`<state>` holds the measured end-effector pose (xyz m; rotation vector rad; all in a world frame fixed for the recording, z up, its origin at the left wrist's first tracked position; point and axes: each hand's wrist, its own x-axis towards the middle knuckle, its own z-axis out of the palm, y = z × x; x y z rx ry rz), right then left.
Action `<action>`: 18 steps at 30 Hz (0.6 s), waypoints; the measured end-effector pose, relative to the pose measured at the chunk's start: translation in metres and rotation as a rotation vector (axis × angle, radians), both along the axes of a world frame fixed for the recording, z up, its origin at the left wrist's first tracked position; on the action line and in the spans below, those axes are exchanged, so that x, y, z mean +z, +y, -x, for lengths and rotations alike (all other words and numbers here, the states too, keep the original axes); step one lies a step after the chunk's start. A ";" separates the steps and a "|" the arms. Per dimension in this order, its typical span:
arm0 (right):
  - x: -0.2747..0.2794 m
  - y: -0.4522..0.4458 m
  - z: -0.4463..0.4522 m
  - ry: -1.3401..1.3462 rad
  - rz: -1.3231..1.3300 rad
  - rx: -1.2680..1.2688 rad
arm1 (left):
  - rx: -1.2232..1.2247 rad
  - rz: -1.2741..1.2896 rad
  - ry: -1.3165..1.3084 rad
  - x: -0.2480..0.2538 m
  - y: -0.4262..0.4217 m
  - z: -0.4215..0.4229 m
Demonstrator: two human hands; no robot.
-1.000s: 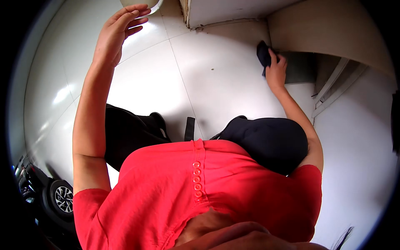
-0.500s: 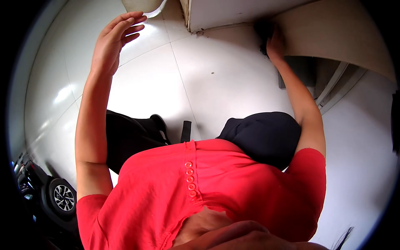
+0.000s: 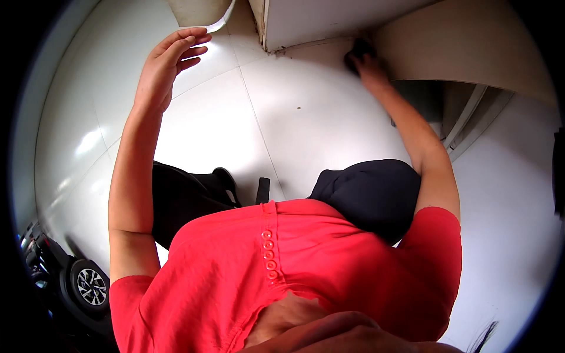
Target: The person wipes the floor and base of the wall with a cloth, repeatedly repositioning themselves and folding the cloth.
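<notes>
- I make out a dark cloth (image 3: 355, 56) low in the corner, at floor level, where the white panel (image 3: 335, 19) meets the beige panel (image 3: 459, 44); blur hides its folds.
- I judge it light, limp and not fragile; a bunched grip across its middle, palm flat behind it, should serve better than pinching a loose edge.
- My right hand (image 3: 371, 69) appears to have its fingers wrapped over the cloth, though the exact finger placement is too blurred to tell.
- Just beside that forearm, a dark grey slab (image 3: 425, 97) shows below the beige panel.
- A small speck (image 3: 299, 108) lies on the pale tiled floor (image 3: 318, 132).
- My left hand (image 3: 168, 59) hangs in the air, fingers loosely spread, holding nothing, near a pale round-edged object (image 3: 200, 12).
- Farther out, a spoked wheel (image 3: 90, 285) shows at lower left.
</notes>
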<state>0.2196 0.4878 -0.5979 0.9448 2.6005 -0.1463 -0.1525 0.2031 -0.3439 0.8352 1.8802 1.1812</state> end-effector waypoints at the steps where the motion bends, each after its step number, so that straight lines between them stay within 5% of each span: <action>1: 0.011 0.013 0.000 0.112 -0.108 -0.068 | 0.020 0.006 0.010 0.000 0.001 0.000; 5: 0.028 -0.001 0.008 0.386 -0.345 -0.124 | 0.024 -0.016 0.015 0.000 0.001 0.002; 8: 0.024 -0.079 0.010 0.438 0.009 -0.092 | 0.008 0.000 0.001 0.001 0.004 -0.001; 9: 0.018 -0.096 -0.003 0.325 0.017 0.271 | -0.002 -0.010 -0.001 0.003 0.005 -0.003; 11: 0.040 -0.122 -0.019 0.127 0.219 0.422 | -0.005 -0.017 -0.006 0.000 0.004 -0.002; 15: -0.014 -0.037 -0.054 0.144 0.033 0.186 | -0.079 -0.011 0.040 -0.012 0.000 0.009; 18: 0.030 -0.003 -0.036 0.187 -0.158 -0.062 | -0.097 -0.020 0.053 -0.016 -0.005 0.020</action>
